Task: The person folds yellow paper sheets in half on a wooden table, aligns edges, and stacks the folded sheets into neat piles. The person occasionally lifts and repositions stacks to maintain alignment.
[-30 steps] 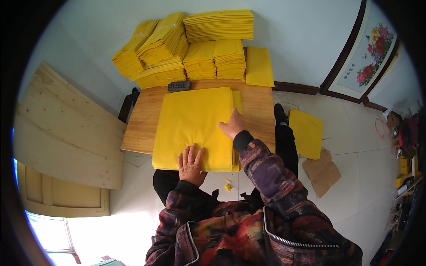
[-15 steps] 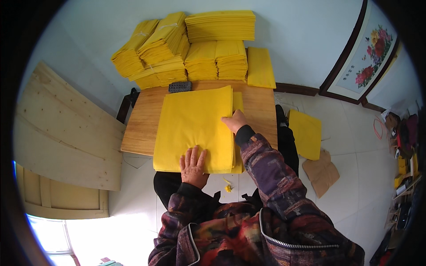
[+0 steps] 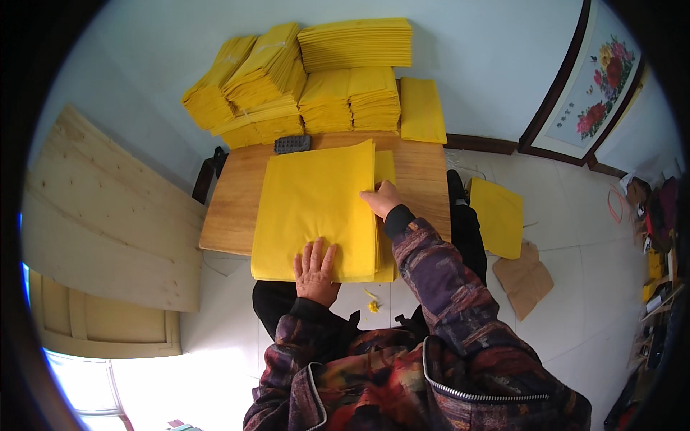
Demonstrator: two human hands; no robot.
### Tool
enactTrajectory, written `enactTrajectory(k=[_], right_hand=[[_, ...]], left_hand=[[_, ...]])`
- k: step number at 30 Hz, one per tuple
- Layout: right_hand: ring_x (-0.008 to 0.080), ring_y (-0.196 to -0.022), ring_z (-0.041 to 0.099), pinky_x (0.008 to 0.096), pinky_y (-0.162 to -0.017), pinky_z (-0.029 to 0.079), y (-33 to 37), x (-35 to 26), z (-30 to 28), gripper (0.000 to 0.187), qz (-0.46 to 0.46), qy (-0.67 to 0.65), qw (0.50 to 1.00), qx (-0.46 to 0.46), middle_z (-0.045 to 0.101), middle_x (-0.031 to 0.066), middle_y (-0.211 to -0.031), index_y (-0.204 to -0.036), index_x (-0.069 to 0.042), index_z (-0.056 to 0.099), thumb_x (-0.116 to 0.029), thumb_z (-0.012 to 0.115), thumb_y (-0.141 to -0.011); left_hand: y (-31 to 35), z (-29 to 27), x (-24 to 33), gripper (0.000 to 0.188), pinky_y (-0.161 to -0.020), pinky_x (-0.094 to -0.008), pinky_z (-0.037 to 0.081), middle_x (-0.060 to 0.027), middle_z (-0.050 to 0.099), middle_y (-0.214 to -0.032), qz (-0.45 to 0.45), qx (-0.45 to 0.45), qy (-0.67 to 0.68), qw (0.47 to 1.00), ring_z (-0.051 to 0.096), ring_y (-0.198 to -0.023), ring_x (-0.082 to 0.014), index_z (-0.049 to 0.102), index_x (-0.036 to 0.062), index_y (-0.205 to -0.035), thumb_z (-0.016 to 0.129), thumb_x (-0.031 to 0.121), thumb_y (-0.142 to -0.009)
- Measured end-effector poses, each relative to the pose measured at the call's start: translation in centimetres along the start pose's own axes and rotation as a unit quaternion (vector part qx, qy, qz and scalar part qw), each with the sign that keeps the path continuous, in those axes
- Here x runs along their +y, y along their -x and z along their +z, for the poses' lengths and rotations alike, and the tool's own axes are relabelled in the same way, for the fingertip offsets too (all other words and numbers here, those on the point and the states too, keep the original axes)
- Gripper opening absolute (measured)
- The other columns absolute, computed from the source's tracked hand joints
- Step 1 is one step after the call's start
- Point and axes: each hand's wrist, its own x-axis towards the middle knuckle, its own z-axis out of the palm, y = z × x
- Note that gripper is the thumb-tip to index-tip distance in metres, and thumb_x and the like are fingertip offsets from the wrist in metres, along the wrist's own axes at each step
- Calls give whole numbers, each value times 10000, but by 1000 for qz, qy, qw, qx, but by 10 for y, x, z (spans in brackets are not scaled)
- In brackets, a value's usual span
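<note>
A stack of large yellow sheets, perhaps felt or paper (image 3: 316, 194), lies on the wooden table (image 3: 226, 215) in front of me and slightly overhangs its near edge. My left hand (image 3: 316, 274) rests flat on the near part of the top sheet, fingers spread and holding nothing. At the stack's right edge, my right hand (image 3: 382, 199) is closed in a pinch, thumb on top and the other fingers curled by the edge. More yellow sheet (image 3: 386, 167) sticks out from beneath on that side. How many layers the pinch takes in is hidden.
Piles of folded yellow material (image 3: 356, 43) stand at the table's back against the wall. A dark grey textured block (image 3: 292, 144) sits before them. On the floor at right are a yellow sheet (image 3: 496, 219) and a brown piece (image 3: 525, 280). Wooden boards (image 3: 108, 215) lean at left.
The whole view has shifted very slightly. Both hands keep the same places on the yellow sheets.
</note>
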Motion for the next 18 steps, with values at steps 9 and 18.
enactTrajectory(k=[9,18], right_hand=[[380,-910,620,429,-783,504,18,-13,-15,357,-57,231,971,-2,648,231,-988,-979,15,619,-280,617,-777],[391,-995,602,442,-857,484,3,3,-19,381,0,142,989,-44,637,236,-1045,-1012,-4,618,-295,588,-769]], left_hand=[[5,-7,-2,755,-1120,-545,161,-91,322,-1482,-12,40,-6,999,260,-1384,-342,407,235,-1393,715,200,-704],[9,-4,-12,782,-1117,-584,121,-71,289,-1507,-68,35,-48,996,208,-1410,-335,405,251,-1397,751,273,-696]])
